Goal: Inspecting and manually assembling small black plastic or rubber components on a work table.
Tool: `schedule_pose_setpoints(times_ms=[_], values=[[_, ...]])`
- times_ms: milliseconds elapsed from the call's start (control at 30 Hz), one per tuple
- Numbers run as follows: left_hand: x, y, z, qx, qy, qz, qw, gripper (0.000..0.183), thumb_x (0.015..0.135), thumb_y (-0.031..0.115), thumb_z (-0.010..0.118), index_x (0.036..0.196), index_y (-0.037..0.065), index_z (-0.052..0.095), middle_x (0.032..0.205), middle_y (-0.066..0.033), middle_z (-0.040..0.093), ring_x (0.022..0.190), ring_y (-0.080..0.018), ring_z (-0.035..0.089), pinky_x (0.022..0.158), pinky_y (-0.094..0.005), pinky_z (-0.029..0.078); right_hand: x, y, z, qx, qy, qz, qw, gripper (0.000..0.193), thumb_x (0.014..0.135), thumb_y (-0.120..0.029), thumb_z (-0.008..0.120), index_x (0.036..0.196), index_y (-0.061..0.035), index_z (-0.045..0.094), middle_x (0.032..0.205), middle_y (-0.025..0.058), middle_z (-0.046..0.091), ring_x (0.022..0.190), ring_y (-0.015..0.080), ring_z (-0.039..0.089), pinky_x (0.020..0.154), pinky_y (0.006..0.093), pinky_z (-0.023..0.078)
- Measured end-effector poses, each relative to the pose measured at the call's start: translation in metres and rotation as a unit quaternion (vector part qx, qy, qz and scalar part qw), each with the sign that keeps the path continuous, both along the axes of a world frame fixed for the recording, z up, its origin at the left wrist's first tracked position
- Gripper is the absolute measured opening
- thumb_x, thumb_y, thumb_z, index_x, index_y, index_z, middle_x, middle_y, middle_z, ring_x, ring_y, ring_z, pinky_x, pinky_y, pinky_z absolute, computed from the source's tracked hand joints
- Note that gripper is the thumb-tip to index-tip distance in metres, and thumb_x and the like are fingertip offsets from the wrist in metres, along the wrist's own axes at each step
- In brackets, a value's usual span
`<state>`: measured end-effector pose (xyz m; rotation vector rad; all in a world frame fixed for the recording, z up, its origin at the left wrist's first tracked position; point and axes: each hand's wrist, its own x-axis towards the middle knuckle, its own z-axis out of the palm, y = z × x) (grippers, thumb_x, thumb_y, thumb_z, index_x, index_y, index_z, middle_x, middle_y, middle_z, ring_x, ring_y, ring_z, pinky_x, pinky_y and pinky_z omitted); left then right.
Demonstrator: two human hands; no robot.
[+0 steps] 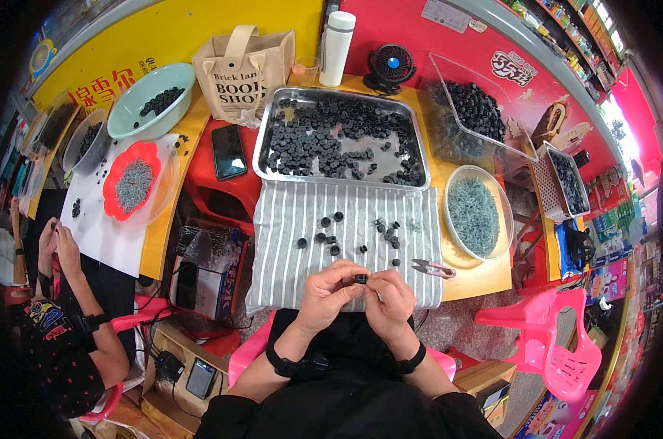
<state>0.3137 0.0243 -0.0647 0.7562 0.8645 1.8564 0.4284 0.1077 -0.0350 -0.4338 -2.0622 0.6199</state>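
Observation:
My left hand (327, 294) and my right hand (388, 300) meet over the near edge of a grey striped cloth (276, 260). Between their fingertips they pinch a small black round plastic part (361, 279); its finer detail is too small to tell. Several like it, loose black parts (320, 238), lie scattered on the cloth just beyond my fingers. Thread snips (434, 268) rest to the right of my right hand. A metal tray (350, 183) holding many more black parts stands at the cloth's far edge. To the right is a clear round tub (480, 212) full of thin grey-green pieces.
A clear bin (478, 110) of black parts stands far right, near a black fan (390, 67) and a white bottle (338, 47). A phone (229, 152) lies on a red stool at left. Beyond it, a co-worker's hands (63, 245) work beside a red bowl (132, 179).

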Motion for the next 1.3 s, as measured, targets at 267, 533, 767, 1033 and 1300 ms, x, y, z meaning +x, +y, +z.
schedule_pose_setpoints(times_ms=[267, 533, 767, 1033, 1300], values=[[0.004, 0.000, 0.001, -0.024, 0.015, 0.028, 0.999, 0.026, 0.087, -0.005, 0.064, 0.113, -0.005, 0.064, 0.106, -0.0072, 0.059, 0.092, -0.0112, 0.056, 0.081, -0.0226, 0.045, -0.002, 0.004, -0.004, 0.028, 0.009, 0.015, 0.999, 0.022, 0.069, 0.012, 0.070, 0.080, -0.0005, 0.055, 0.075, 0.0116, 0.059, 0.060, 0.0235, 0.057, 0.050, 0.0305, 0.045], [0.004, 0.003, -0.001, -0.037, 0.071, 0.033, 0.996, 0.025, 0.087, -0.008, 0.061, 0.112, -0.006, 0.064, 0.104, -0.0068, 0.059, 0.092, -0.0108, 0.056, 0.079, -0.0221, 0.045, -0.002, 0.007, -0.001, 0.049, 0.007, 0.003, 0.999, 0.022, 0.064, 0.013, 0.068, 0.077, -0.0006, 0.056, 0.073, 0.0115, 0.058, 0.059, 0.0242, 0.057, 0.050, 0.0312, 0.044], [0.006, 0.002, -0.006, 0.017, -0.047, 0.025, 0.998, 0.056, 0.089, -0.007, 0.060, 0.141, -0.001, 0.042, 0.113, -0.0102, 0.063, 0.097, -0.0111, 0.060, 0.084, -0.0233, 0.048, 0.001, 0.007, 0.023, -0.013, -0.112, 0.017, 0.993, 0.028, 0.069, 0.007, 0.071, 0.095, 0.0002, 0.062, 0.085, 0.0131, 0.059, 0.074, 0.0279, 0.062, 0.061, 0.0340, 0.050], [0.003, 0.001, -0.006, -0.014, -0.017, 0.003, 1.000, 0.031, 0.088, -0.005, 0.062, 0.119, -0.003, 0.063, 0.112, -0.0130, 0.067, 0.100, -0.0181, 0.064, 0.087, -0.0290, 0.051, -0.002, 0.162, 0.120, 0.131, -0.061, -0.137, 0.980, 0.016, 0.077, 0.000, 0.065, 0.093, -0.0020, 0.063, 0.080, 0.0107, 0.061, 0.069, 0.0164, 0.061, 0.061, 0.0309, 0.048], [0.004, 0.002, -0.003, -0.011, 0.001, -0.060, 0.998, 0.018, 0.089, -0.001, 0.064, 0.107, -0.004, 0.068, 0.101, -0.0068, 0.068, 0.094, -0.0122, 0.063, 0.083, -0.0250, 0.050, -0.049, 0.172, 0.082, -0.041, -0.113, 0.066, 0.991, 0.024, 0.075, 0.005, 0.069, 0.097, -0.0024, 0.066, 0.083, 0.0060, 0.062, 0.072, 0.0135, 0.061, 0.065, 0.0275, 0.050]])
